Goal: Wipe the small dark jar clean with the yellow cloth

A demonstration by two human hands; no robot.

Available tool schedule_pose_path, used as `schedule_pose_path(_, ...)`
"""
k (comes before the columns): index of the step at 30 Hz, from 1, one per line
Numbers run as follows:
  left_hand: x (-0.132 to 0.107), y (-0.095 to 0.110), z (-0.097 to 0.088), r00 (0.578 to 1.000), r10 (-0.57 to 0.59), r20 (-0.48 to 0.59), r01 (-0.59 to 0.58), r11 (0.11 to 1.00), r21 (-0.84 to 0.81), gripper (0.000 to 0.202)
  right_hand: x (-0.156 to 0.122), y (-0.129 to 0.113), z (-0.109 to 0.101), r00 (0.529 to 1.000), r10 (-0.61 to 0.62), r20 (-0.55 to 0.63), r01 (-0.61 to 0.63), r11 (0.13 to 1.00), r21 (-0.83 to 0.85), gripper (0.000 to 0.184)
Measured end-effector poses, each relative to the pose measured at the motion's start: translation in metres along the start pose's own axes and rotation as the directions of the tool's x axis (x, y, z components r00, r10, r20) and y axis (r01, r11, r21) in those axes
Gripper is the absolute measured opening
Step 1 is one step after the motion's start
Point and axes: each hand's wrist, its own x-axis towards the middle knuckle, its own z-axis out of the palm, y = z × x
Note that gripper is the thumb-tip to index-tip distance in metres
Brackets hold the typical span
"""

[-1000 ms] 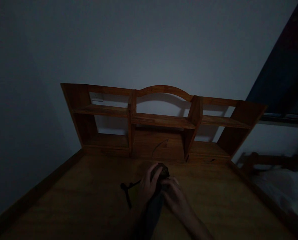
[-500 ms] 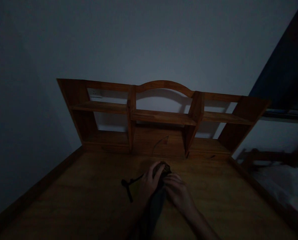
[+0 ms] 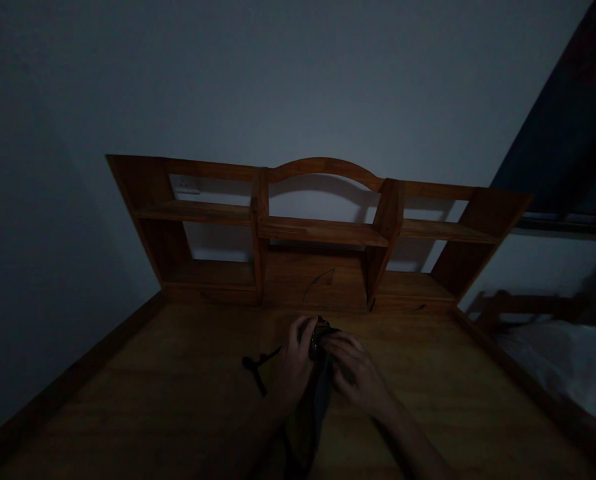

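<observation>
In the dim light, my left hand (image 3: 295, 363) is closed around a small dark object with a shiny surface (image 3: 319, 335), whose kind I cannot make out. My right hand (image 3: 355, 370) presses its bent fingers on the black edge of a grey fabric piece (image 3: 321, 393), right beside the shiny object. The fabric hangs down between my wrists, with dark trim and a dull yellow-green part. A black strap-like end (image 3: 251, 365) sticks out to the left of my left hand. My fingers hide much of the object.
Both hands are over a wooden desktop (image 3: 193, 373) with a raised rim on the left and right. A wooden shelf unit (image 3: 323, 230) stands at the back against the wall. A white plastic-looking bundle (image 3: 563, 360) lies beyond the right edge, under a dark curtain (image 3: 563, 133).
My left thumb and fingers have shifted on the shiny object, which has turned a little. My right fingers have moved up over the fabric's edge. More of the yellow-green part shows below.
</observation>
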Motion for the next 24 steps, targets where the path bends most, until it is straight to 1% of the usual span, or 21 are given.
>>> schedule_pose_path(2,-0.001,0.001,0.000,0.999,0.039,0.032,-0.040,0.999,0.032,0.066,0.001,-0.003,-0.002,1.000,0.006,0.030,-0.007,1.000,0.018,0.044)
schedule_pose_path(4,-0.003,0.001,0.001,0.995,0.081,0.057,-0.085,0.995,0.059,0.068,0.001,-0.005,-0.001,0.999,0.032,0.030,-0.034,0.998,0.049,0.040)
schedule_pose_path(6,-0.004,0.002,0.003,0.993,0.108,0.043,-0.111,0.991,0.078,0.067,0.000,-0.004,0.004,0.997,0.069,-0.027,-0.066,0.993,0.094,0.034)
schedule_pose_path(9,-0.005,0.003,0.003,0.992,0.125,0.012,-0.126,0.988,0.087,0.068,-0.001,0.002,0.015,0.976,0.126,-0.175,-0.101,0.984,0.148,0.026)
schedule_pose_path(10,-0.005,0.004,0.003,0.991,0.132,0.015,-0.133,0.987,0.089,0.070,-0.002,0.005,0.019,0.961,0.153,-0.229,-0.118,0.980,0.160,0.022)
schedule_pose_path(12,-0.006,0.005,0.001,0.988,0.154,0.024,-0.155,0.983,0.098,0.074,-0.003,0.011,0.025,0.915,0.225,-0.334,-0.169,0.967,0.189,0.014)
schedule_pose_path(14,-0.007,0.005,0.000,0.981,0.192,0.002,-0.191,0.974,0.124,0.077,-0.003,0.015,0.027,0.857,0.307,-0.414,-0.229,0.946,0.228,0.017)
schedule_pose_path(16,-0.008,0.004,0.000,0.970,0.240,-0.031,-0.231,0.959,0.166,0.078,-0.004,0.016,0.027,0.812,0.369,-0.451,-0.274,0.925,0.262,0.022)
schedule_pose_path(18,-0.010,0.003,-0.001,0.963,0.269,-0.023,-0.258,0.944,0.205,0.078,-0.003,0.017,0.027,0.797,0.408,-0.445,-0.307,0.909,0.283,0.021)
schedule_pose_path(20,-0.011,0.002,-0.001,0.961,0.276,0.006,-0.270,0.936,0.225,0.080,-0.004,0.018,0.028,0.795,0.442,-0.416,-0.332,0.890,0.312,0.018)
schedule_pose_path(22,-0.011,0.002,-0.002,0.954,0.299,0.031,-0.298,0.927,0.227,0.083,-0.004,0.019,0.030,0.797,0.507,-0.328,-0.376,0.841,0.389,0.020)
schedule_pose_path(24,-0.012,0.002,-0.003,0.938,0.343,0.046,-0.344,0.911,0.229,0.084,-0.005,0.021,0.033,0.792,0.586,-0.171,-0.432,0.737,0.520,0.025)
